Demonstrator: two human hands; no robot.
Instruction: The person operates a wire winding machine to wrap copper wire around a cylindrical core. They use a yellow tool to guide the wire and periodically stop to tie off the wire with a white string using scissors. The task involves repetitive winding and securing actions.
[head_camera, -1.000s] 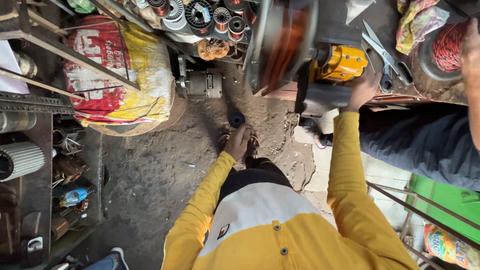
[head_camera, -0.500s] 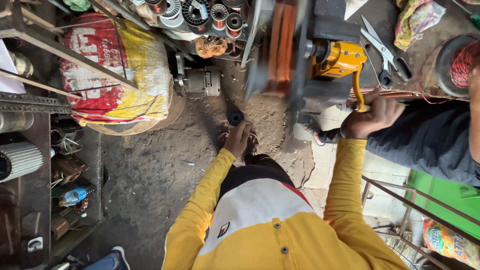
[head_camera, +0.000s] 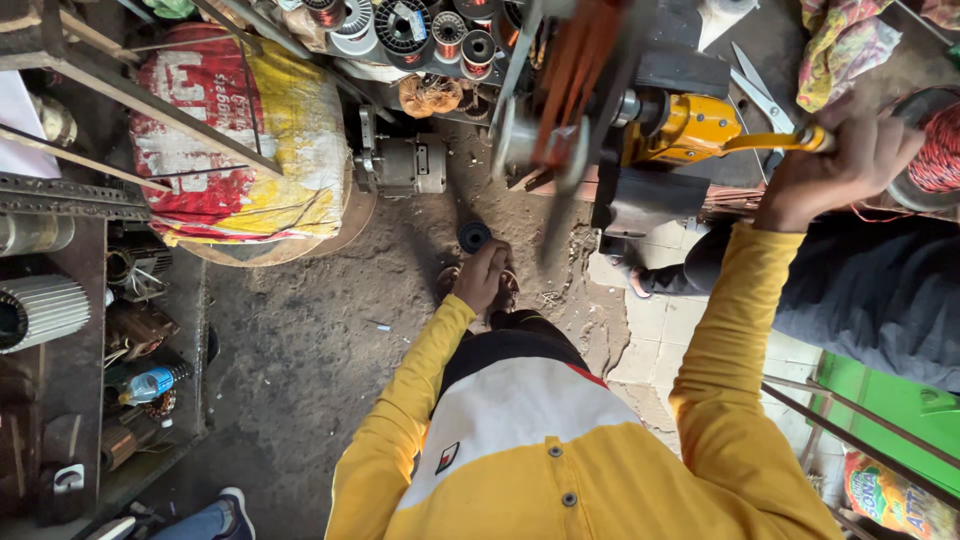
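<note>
My right hand (head_camera: 845, 160) grips the yellow crank handle (head_camera: 775, 141) of a yellow winding machine (head_camera: 680, 130) at the upper right. The machine's wooden former with orange-copper wire (head_camera: 570, 90) spins and is blurred. My left hand (head_camera: 483, 277) hangs low in the middle, fingers closed around something thin that I cannot make out, just below a small black spool (head_camera: 474, 236) on the dirt floor. Both my sleeves are yellow.
A red and yellow sack (head_camera: 235, 150) lies at upper left beside a small grey motor (head_camera: 400, 165). Wire spools (head_camera: 405, 25) line the top. Scissors (head_camera: 760, 95) rest on the bench. Metal shelving (head_camera: 60, 330) stands left. Another person's dark-trousered leg (head_camera: 860, 290) is at right.
My right hand has swung the crank handle from low beside the machine up and to the right. The former keeps spinning. My left hand has stayed put.
</note>
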